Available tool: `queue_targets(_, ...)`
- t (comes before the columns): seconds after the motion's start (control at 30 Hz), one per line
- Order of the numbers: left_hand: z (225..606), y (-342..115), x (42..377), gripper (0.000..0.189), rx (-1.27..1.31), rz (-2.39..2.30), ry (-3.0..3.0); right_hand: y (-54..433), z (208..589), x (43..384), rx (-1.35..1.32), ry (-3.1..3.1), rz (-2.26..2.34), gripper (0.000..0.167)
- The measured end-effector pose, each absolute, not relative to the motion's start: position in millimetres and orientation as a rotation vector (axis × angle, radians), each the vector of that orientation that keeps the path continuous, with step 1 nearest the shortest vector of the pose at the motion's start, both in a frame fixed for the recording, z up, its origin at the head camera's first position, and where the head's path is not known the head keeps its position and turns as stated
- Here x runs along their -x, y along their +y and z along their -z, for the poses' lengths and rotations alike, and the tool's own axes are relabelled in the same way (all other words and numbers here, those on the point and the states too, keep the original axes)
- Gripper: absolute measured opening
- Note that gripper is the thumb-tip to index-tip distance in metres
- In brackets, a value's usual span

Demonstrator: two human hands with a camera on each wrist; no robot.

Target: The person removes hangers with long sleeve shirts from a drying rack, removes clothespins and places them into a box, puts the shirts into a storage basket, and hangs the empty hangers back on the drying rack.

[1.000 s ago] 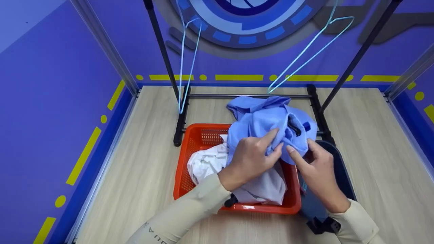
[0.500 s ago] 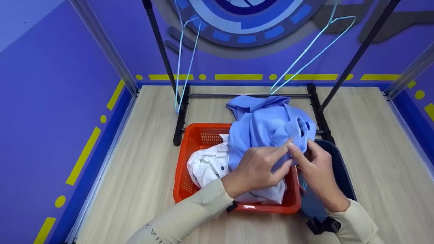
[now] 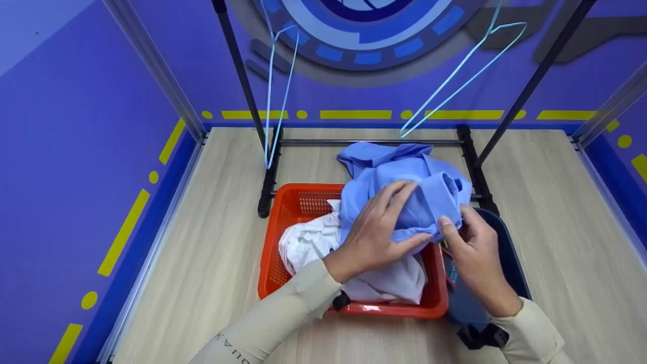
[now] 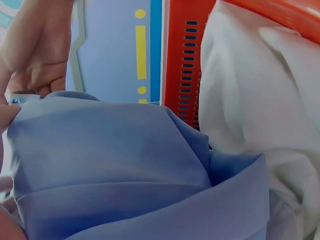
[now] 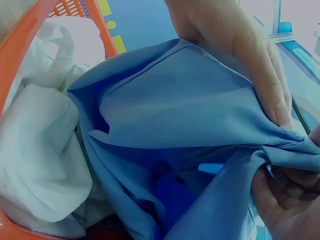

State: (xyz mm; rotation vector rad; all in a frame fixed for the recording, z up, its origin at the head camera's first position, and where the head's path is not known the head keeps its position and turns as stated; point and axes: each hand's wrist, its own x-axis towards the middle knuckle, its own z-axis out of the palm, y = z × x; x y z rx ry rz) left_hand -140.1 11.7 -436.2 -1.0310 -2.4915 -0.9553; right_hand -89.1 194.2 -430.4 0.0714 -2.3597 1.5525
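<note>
A bunched light-blue shirt point(image 3: 429, 197) lies over the right back part of a red basket point(image 3: 440, 298), with a folded opening facing right. My left hand point(image 3: 366, 235) is spread across its near side. The thumb touches the lower edge and the fingers lie on the cloth, well apart from the thumb. My right hand point(image 3: 477, 247) pinches the shirt's right edge between thumb and fingers. The right wrist view looks into the open folds of the shirt point(image 5: 175, 120), with the left hand point(image 5: 240, 45) above. Part of each hand's fingertips is hidden by cloth.
White clothing point(image 3: 308, 242) fills the basket's left and front. A dark blue bin point(image 3: 510, 253) stands on the right, partly under my right hand. Behind is a black rack point(image 3: 275, 167), with light-blue wire hangers point(image 3: 455, 83) hanging in front of the patterned wall.
My left hand drew near the right one, then moved back left and spread over the cloth. The shirt's opening has turned further right. My right hand has barely moved.
</note>
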Motion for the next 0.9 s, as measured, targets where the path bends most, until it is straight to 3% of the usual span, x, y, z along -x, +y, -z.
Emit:
queue_targets(0.17, 436.3, 14.1, 141.9, 0.093, 1.016, 1.002, -2.593, 194.0, 429.4, 88.4, -0.168, -2.308, -1.647, 0.026)
queue_targets(0.43, 437.2, 22.2, 143.2, 0.095, 1.0, 1.114, -2.61, 194.3, 430.1, 86.5, -0.346, -2.328, -1.625, 0.035)
queue_targets(0.7, 436.0, 28.8, 140.0, 0.114, 0.879, 1.222, -2.503, 191.0, 432.3, 88.1, -0.309, -2.274, -1.55, 0.035)
queue_targets(0.9, 433.3, 29.9, 140.7, 0.111, 0.884, 1.182, -2.481, 190.1, 432.0, 88.8, -0.37, -2.294, -1.485, 0.035)
